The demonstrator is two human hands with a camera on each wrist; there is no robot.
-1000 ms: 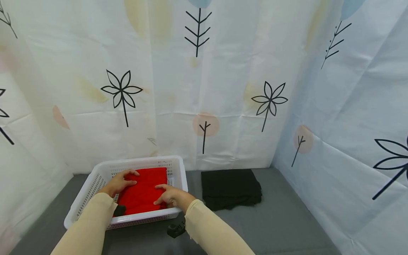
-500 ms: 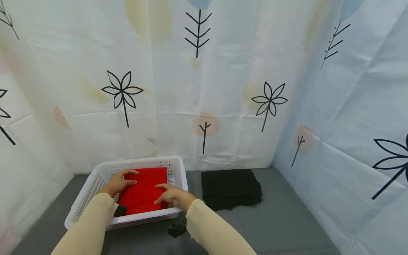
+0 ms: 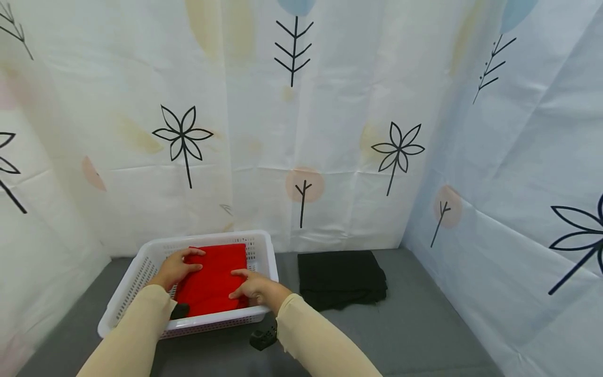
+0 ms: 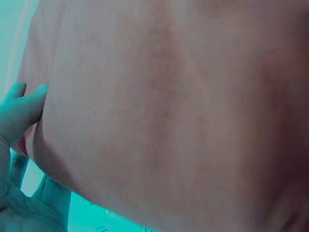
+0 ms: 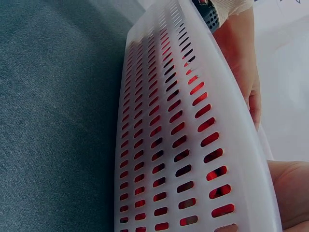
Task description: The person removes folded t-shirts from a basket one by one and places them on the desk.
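A folded red cloth [image 3: 214, 285] is inside a white perforated plastic basket [image 3: 214, 318] at the lower left of the head view. My left hand [image 3: 175, 269] grips its left side. In the left wrist view, the thumb of that hand [image 4: 21, 118] lies over the cloth [image 4: 145, 116], which looks brownish under a colour cast, and fingers show below its edge. At the right side, my right hand [image 3: 260, 290] pinches the cloth, its other fingers partly hidden. Red shows through the slots of the basket wall [image 5: 159, 125] in the right wrist view.
A folded black cloth [image 3: 341, 277] lies on the grey surface [image 3: 414, 314] right of the basket. White patterned sheets [image 3: 254, 131] hang behind and at both sides. Dark devices are strapped at both wrists.
The far edge of the red cloth has risen slightly within the basket. Both hands keep nearly the same places on it, and the head view has shifted a little.
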